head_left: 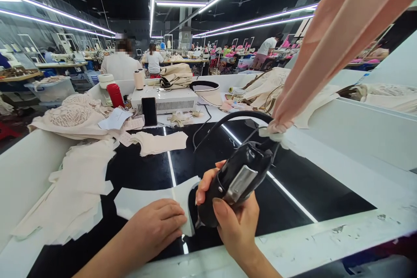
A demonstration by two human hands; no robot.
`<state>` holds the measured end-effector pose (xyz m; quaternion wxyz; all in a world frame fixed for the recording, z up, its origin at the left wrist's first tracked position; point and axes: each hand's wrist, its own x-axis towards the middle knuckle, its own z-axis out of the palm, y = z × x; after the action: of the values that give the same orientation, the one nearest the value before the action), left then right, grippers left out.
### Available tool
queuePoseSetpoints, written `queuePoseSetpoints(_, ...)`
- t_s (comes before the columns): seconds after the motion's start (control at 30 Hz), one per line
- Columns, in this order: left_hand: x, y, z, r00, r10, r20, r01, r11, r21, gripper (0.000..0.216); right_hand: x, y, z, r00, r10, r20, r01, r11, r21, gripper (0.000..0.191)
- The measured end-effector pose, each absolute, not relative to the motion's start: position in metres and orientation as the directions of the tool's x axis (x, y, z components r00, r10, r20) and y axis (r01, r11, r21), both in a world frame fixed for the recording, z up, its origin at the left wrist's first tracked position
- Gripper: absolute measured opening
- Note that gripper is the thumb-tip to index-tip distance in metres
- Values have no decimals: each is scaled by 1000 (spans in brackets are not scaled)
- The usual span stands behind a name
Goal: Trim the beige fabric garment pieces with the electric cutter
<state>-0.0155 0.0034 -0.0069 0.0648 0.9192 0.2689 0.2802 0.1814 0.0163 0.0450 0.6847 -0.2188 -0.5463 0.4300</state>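
My left hand (159, 226) lies with fingers stretched out flat on a curved white fabric piece (146, 197), pressing it to the glossy black tabletop (293, 182). In my right hand (236, 221) is a black corded handheld power tool (234, 182) with a silver lever, fingers and thumb wrapped round its body. Its lower end is close beside the fabric's right edge, near my left fingertips; whether it touches the cloth I cannot tell. A twisted pink cloth strip (312, 52) is tied to the tool's upper end and runs up to the top right.
Left of the black surface lies a pile of cream fabric pieces (78, 182). A smaller cream stack (163, 142), a phone (149, 111), a red bottle (115, 95) and a white box (166, 103) stand farther back. The tool's black cable (224, 119) loops behind it. People work beyond.
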Motion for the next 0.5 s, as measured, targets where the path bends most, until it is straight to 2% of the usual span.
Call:
queuePoseSetpoints(0.27, -16, 4, 6, 755, 462, 466, 374, -886, 272, 35, 208, 52, 62, 237, 767, 597, -164, 637, -753, 22)
queuePoseSetpoints(0.5, 5, 21, 12, 722, 405, 561, 424, -900, 104, 29, 213, 66, 56, 250, 757, 603, -173, 648, -742, 21)
